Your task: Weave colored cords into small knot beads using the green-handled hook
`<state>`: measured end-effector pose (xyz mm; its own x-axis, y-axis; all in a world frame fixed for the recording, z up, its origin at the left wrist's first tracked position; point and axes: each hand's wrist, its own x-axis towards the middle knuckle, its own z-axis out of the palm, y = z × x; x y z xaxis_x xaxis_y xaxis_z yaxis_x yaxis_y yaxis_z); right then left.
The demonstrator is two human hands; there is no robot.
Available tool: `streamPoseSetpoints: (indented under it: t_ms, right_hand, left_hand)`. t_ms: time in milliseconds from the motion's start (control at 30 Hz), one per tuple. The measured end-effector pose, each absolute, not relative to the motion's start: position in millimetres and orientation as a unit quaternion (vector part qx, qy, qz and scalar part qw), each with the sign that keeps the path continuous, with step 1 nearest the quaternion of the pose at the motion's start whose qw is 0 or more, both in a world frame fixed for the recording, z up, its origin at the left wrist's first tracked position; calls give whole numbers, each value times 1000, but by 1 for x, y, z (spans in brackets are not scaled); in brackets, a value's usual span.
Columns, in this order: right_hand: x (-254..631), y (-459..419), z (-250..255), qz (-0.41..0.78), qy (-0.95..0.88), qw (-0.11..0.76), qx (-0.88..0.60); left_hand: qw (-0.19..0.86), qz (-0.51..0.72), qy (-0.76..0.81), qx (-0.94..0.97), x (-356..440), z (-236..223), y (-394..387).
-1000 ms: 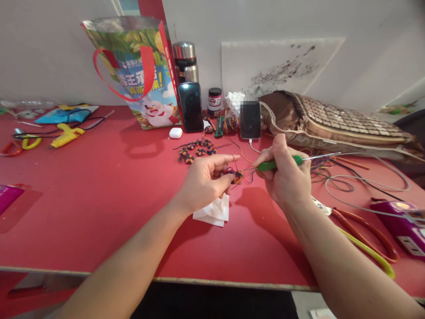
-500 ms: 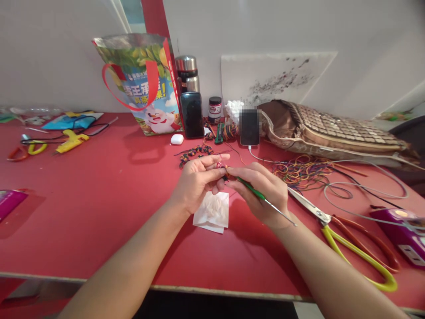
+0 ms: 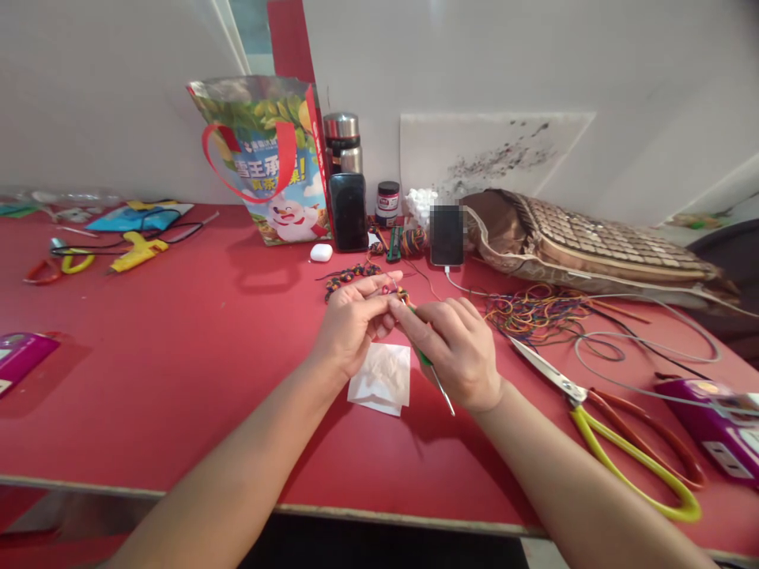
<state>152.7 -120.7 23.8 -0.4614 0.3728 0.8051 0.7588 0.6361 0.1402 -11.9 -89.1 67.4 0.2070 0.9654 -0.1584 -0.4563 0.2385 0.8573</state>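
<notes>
The yarn piece [image 3: 404, 295] is between the two hands, raised over the middle of the red desk [image 3: 178, 379]. Largest of the containers, a brown bag [image 3: 593, 241] lies at the back right, its lining showing at the left end; what it holds cannot be made out. A bright shopping bag [image 3: 302, 197] stands upright to the left of centre, silvery inside at the top, its contents hidden by the front wall. Just beside it stands a steel flask [image 3: 342, 154] with its cap on, partly behind a dark phone [image 3: 349, 213]. Open scissors [image 3: 575, 391] lie near the right forearm. The left hand [image 3: 349, 324] pinches the yarn piece between thumb and fingers. The right hand [image 3: 462, 348] is closed around a green-handled hook [image 3: 440, 386], fingertips close up against the yarn piece. A white paper [image 3: 379, 393] lies below the hands. Behind, a small jar [image 3: 387, 205] wears its black lid; its contents are hard to tell. Smallest, a white earphone case [image 3: 321, 253] sits closed before the phone.
</notes>
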Motion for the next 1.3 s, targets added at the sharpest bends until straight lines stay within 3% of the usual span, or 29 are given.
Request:
streamPoseSetpoints:
  t_ms: [433,733,1300]
  right_hand:
    - [144,-129,31,-203,-802,423,-368]
    - [147,-131,42,21,-745,561,-360]
    - [159,-128,51,338,-528,643,-440]
  left_hand:
    - [577,501,399,507,-12,58,-92]
    - [532,465,409,578,-18,60,-88]
    - [580,400,334,626,-19,63,-92]
